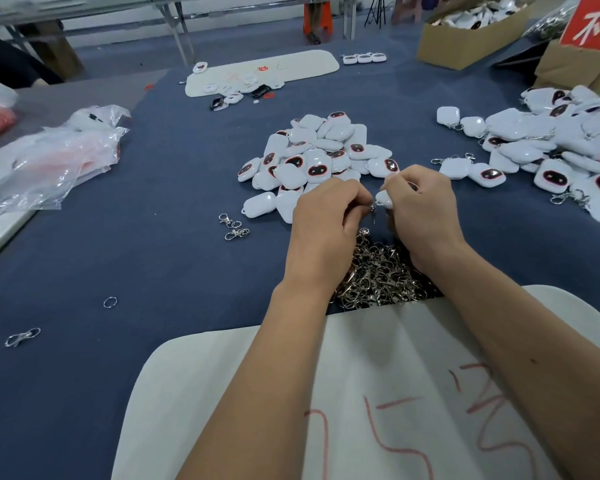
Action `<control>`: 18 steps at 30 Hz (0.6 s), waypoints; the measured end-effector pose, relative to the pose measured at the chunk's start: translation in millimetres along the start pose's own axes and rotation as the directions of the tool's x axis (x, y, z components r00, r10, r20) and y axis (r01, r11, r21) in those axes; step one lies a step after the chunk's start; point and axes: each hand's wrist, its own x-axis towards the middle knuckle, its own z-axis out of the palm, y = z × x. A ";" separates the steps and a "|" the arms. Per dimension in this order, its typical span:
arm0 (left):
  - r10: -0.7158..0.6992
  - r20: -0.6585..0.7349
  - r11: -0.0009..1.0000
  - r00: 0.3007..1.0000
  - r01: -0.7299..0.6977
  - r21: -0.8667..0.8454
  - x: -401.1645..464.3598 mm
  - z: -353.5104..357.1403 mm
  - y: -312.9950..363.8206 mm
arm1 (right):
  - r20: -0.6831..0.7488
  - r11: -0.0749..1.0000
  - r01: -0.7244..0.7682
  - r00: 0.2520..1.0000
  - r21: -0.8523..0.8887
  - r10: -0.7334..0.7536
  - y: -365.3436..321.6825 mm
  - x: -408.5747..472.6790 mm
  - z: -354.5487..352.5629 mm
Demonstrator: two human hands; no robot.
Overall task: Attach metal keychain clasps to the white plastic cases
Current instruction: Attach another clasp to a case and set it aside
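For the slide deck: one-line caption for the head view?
Left hand holds a clasp to a white case gripped by the right hand.

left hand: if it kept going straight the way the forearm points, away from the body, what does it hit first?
Most likely the central pile of white cases, directly beyond the left hand, which is pinching a metal clasp at the case in the right hand. Depth is unclear, so it might pass above the nearest cases.

The clasp (pixel 374 206) is mostly hidden between both hands' fingers; the right-hand case pile (pixel 568 147) runs off frame.
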 end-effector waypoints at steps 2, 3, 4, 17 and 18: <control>0.028 0.004 0.999 1.000 -0.028 0.036 0.0 -1.5 0.9 | 0.001 1.000 -0.003 1.000 -0.001 0.003 -0.2 0.2 -1.1; 0.035 0.012 0.998 0.999 -0.035 0.051 -0.1 -2.0 1.4 | 0.003 1.000 0.001 1.000 -0.004 -0.001 -0.5 0.0 -1.4; 0.034 0.022 0.997 0.999 -0.036 0.063 -0.2 -2.5 2.0 | 0.005 1.000 0.011 1.000 -0.011 -0.011 -1.0 -0.6 -1.6; -0.099 0.066 0.967 0.993 0.080 0.242 -1.9 -0.1 15.4 | -0.087 0.936 0.250 0.956 -0.247 -0.279 2.2 -8.3 2.6; -0.097 0.082 0.964 0.992 0.074 0.256 -1.4 0.6 15.6 | -0.092 0.932 0.261 0.952 -0.252 -0.292 2.6 -8.7 2.7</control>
